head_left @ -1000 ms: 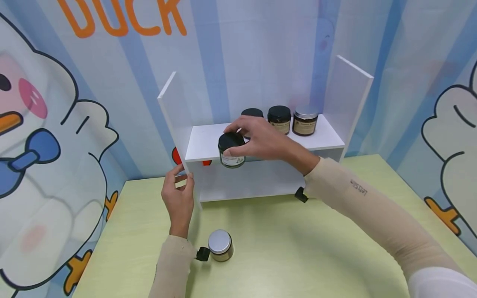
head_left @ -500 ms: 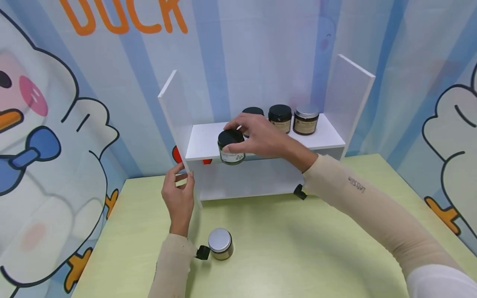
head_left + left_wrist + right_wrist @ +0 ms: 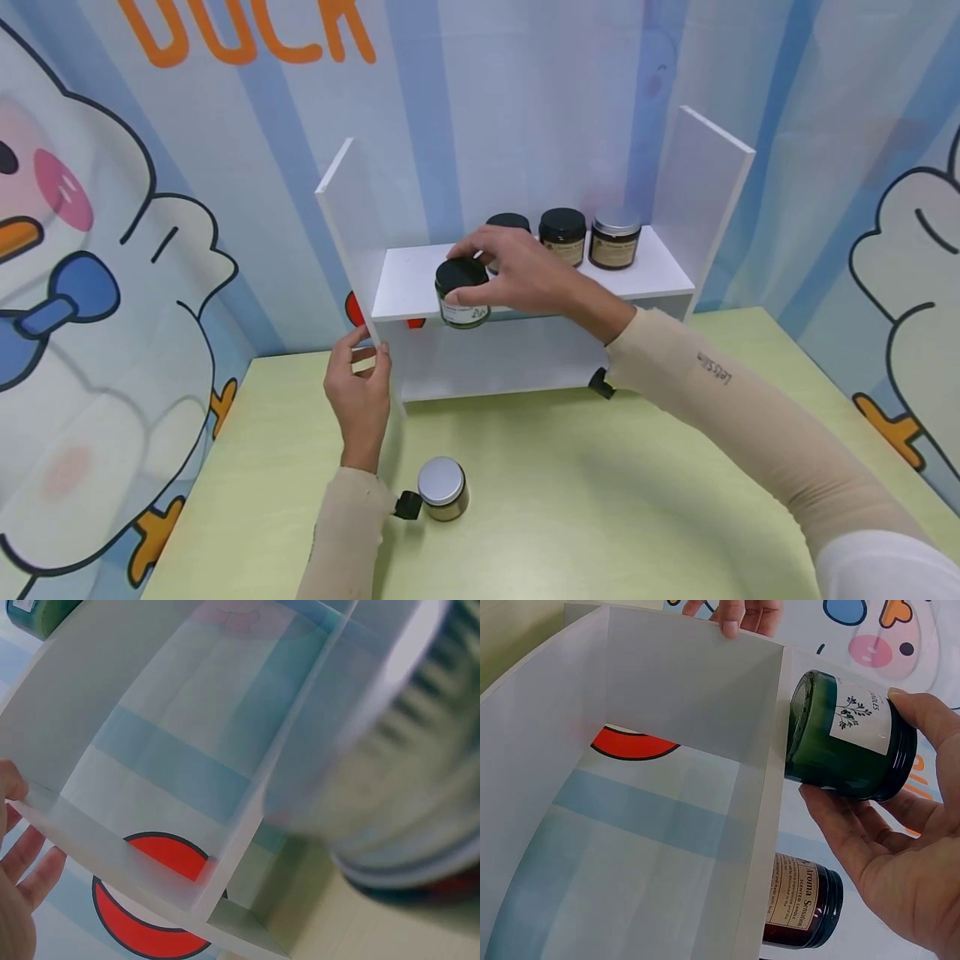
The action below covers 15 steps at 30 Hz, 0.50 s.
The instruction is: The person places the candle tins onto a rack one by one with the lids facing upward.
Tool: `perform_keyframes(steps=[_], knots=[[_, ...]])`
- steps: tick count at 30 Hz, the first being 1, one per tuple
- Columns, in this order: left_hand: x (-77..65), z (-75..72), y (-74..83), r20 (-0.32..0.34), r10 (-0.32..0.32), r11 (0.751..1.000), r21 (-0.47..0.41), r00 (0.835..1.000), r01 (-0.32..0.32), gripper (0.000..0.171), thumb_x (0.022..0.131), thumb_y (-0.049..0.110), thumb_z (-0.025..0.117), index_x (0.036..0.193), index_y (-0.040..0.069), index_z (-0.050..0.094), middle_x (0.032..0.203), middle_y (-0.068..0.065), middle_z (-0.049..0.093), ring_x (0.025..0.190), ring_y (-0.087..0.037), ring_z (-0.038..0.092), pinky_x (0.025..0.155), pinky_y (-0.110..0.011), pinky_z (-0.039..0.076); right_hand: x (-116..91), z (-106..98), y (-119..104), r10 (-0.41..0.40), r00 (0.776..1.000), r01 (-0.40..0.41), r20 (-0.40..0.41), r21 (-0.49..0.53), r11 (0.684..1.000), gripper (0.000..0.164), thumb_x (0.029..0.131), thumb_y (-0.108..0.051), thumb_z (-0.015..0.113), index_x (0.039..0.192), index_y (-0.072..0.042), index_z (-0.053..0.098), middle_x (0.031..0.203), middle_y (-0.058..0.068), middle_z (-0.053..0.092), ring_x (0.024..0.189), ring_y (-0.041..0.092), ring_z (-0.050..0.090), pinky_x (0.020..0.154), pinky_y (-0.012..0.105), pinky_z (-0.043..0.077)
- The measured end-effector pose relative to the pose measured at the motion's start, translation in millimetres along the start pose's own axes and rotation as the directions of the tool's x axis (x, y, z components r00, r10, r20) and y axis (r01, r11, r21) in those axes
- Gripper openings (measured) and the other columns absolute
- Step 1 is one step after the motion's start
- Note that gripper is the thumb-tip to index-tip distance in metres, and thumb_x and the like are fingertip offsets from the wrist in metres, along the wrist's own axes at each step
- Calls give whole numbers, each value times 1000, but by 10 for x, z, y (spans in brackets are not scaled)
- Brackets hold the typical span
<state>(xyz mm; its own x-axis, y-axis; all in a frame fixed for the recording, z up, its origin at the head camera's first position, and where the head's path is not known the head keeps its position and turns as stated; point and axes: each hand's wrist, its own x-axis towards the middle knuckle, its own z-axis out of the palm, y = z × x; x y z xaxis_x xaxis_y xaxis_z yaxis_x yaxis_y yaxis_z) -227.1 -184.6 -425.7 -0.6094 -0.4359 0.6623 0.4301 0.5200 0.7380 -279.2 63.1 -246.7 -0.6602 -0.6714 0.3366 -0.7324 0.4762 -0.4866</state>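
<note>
My right hand (image 3: pixel 517 271) grips a green glass candle jar (image 3: pixel 844 735) with a black lid and white label. In the head view this candle jar (image 3: pixel 461 293) is upright at the front edge of the upper board of a white shelf (image 3: pixel 408 275), towards its left end; in the right wrist view its base is close to that board, and I cannot tell whether it touches. Down at the left, my left hand (image 3: pixel 358 400) holds the front edge of the shelf's side panel (image 3: pixel 82 832), thumb on one side and fingers on the other.
Behind my right hand on the upper board stand two black-lidded jars (image 3: pixel 562 237) and a silver-lidded one (image 3: pixel 615 239). Another silver-lidded jar (image 3: pixel 442 489) stands on the pale green table (image 3: pixel 600 500), beside my left wrist. A printed curtain (image 3: pixel 510 108) hangs behind.
My right hand and the green candle jar have shifted very slightly left and back over the board. My left hand keeps its place on the side panel.
</note>
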Motion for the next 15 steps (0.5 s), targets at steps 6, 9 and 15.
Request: perform_keyframes(steps=[6,9,15], knots=[[17,8,23,-11,4,1000,22,1000,-4,33,93,14,74,125,6,68,117,-8,68,93,-22,68,72,-9,52,14,-3,-7,6,1000,-6,9,-9,1000,56,88,-43,77,133,-13,65,123,2,62,107,19,61,88,37,53],[18,8,36,-11,11,999,41,1000,-10,33,93,14,74,124,5,68,116,-10,68,92,-23,68,72,-8,51,13,-10,-18,16,1000,-16,19,-14,1000,57,88,-44,76,134,-14,64,124,2,62,107,19,60,86,37,53],[17,4,50,-11,28,998,53,1000,-28,32,93,12,74,124,4,68,115,-11,68,91,-24,69,72,-7,50,38,-28,-38,35,999,-35,30,-20,999,57,88,-44,76,136,-14,64,127,2,62,109,20,61,86,37,54]])
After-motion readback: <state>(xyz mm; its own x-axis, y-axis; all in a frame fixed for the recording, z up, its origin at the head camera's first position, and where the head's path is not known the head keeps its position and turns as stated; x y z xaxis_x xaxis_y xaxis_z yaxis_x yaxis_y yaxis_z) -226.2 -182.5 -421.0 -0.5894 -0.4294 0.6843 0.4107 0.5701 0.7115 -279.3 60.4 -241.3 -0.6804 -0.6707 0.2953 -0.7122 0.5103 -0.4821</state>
